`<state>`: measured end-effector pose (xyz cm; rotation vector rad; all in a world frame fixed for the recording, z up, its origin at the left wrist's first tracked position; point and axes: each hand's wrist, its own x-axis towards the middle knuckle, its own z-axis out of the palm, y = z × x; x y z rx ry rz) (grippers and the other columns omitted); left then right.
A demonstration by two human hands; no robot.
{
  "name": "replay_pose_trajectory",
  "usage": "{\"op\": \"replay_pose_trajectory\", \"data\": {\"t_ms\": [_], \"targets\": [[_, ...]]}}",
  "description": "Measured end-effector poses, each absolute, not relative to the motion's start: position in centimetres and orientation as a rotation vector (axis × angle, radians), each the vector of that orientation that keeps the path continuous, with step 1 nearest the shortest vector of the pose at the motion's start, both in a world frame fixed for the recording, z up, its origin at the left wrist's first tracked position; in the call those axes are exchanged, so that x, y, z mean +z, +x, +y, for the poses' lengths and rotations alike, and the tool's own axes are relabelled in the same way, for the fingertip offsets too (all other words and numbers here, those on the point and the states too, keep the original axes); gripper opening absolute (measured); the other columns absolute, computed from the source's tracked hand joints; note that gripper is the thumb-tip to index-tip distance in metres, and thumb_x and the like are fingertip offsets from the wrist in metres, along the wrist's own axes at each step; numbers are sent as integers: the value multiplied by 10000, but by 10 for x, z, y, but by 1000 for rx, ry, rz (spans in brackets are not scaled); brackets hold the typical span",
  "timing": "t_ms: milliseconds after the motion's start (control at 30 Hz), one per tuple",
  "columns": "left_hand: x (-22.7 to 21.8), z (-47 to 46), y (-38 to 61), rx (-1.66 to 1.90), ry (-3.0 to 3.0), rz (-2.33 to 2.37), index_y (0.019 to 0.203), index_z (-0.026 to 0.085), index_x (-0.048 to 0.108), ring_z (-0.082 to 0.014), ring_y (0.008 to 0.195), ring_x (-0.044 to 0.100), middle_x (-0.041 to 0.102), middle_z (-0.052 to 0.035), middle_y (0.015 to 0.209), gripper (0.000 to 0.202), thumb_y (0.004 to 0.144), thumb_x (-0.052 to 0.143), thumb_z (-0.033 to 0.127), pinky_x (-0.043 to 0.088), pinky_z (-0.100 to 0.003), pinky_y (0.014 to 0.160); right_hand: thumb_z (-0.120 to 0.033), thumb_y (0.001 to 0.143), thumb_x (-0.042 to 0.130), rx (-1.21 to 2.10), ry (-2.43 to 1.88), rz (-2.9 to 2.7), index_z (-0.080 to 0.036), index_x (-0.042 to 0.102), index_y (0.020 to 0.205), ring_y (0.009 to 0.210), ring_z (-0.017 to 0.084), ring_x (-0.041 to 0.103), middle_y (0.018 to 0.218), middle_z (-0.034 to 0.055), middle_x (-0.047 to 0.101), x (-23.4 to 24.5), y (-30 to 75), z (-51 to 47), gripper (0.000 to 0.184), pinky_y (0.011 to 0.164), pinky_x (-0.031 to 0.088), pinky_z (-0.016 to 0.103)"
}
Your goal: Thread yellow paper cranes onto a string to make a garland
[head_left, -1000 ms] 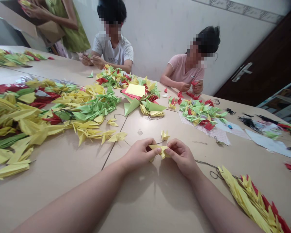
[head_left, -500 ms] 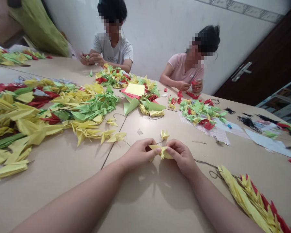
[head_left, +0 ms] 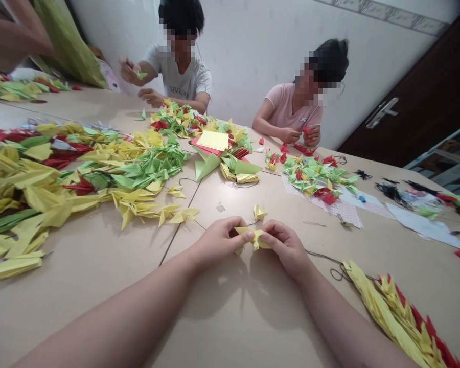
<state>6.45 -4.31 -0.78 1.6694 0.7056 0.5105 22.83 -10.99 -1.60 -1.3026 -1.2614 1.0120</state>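
Yellow folded paper piece (head_left: pixel 254 238): pinched between left hand (head_left: pixel 219 241) and right hand (head_left: pixel 286 245), both closed on it, just above the table (head_left: pixel 230 312). Small yellow folded piece (head_left: pixel 259 212) lies just beyond. String of yellow and red folded papers (head_left: pixel 398 312) near the right forearm.

white wall (head_left: pixel 253 46), dark door (head_left: pixel 425 97), beige table (head_left: pixel 99 266).

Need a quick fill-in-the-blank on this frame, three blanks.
The left hand and right hand pinch a folded paper piece coloured ____.
A chain of yellow and red pieces lies beside the ____ forearm.
The person in the pink shirt holds ____ paper.
Missing: yellow; right; red.
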Motion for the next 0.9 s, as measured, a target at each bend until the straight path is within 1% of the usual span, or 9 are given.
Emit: {"op": "replay_pose_trajectory", "data": {"t_ms": [133, 367, 467, 567, 633, 700, 800, 900], "targets": [[-7, -43, 65, 517, 1616, 698, 688, 163, 468, -85, 504, 409, 430, 49, 543, 259, 733, 525, 411, 294, -184, 463, -382, 735, 594, 986, -1297, -1301, -182, 535, 627, 535, 97, 419, 571, -25, 473, -16, 229, -110, 235, 511, 342, 223], [-6, -44, 65, 525, 1520, 663, 684, 161, 453, -77, 488, 408, 427, 51, 536, 272, 720, 548, 414, 300, -179, 453, -345, 747, 591, 971, -1253, -1288, -191, 550, 635, 549, 94, 441, 587, -29, 503, -16, 229, -109, 194, 526, 359, 214], [-5, -44, 65, 578, 1475, 695, 676, 163, 461, -74, 475, 401, 426, 52, 531, 272, 718, 554, 415, 303, -182, 445, -337, 754, 583, 935, -1278, -1274, -196, 554, 652, 579, 108, 479, 601, -22, 532, -17, 231, -109, 177, 561, 387, 227], [-3, -43, 65, 775, 1407, 779, 660, 160, 488, -74, 504, 417, 483, 36, 569, 246, 733, 552, 386, 333, -190, 483, -330, 770, 563, 874, -1304, -1261, -197, 558, 671, 625, 121, 517, 625, -13, 561, -18, 233, -108, 166, 622, 416, 246], [-4, -40, 65, 981, 1335, 828, 642, 159, 498, -75, 559, 444, 524, 24, 608, 229, 744, 551, 357, 365, -190, 554, -328, 776, 553, 826, -1327, -1260, -197, 555, 672, 622, 118, 520, 618, -17, 555, -20, 234, -108, 167, 623, 422, 245], [-5, -36, 64, 1167, 1232, 858, 641, 162, 497, -74, 587, 453, 535, 24, 620, 224, 754, 547, 348, 376, -187, 598, -329, 780, 545, 779, -1359, -1274, -195, 552, 673, 614, 116, 520, 612, -20, 547, -22, 234, -108, 172, 611, 424, 241], [-8, -28, 61, 1340, 1085, 889, 676, 170, 495, -74, 564, 448, 528, 31, 600, 210, 754, 550, 357, 370, -186, 571, -337, 787, 530, 668, -1421, -1291, -190, 548, 674, 609, 117, 523, 607, -17, 547, -23, 234, -109, 187, 604, 428, 244], [-9, -23, 56, 1435, 1024, 910, 697, 175, 494, -77, 547, 450, 523, 34, 590, 200, 753, 550, 358, 364, -188, 546, -345, 784, 528, 450, -1499, -1276, -186, 553, 677, 612, 130, 533, 614, -6, 559, -14, 242, -114, 193, 610, 438, 267]]}}
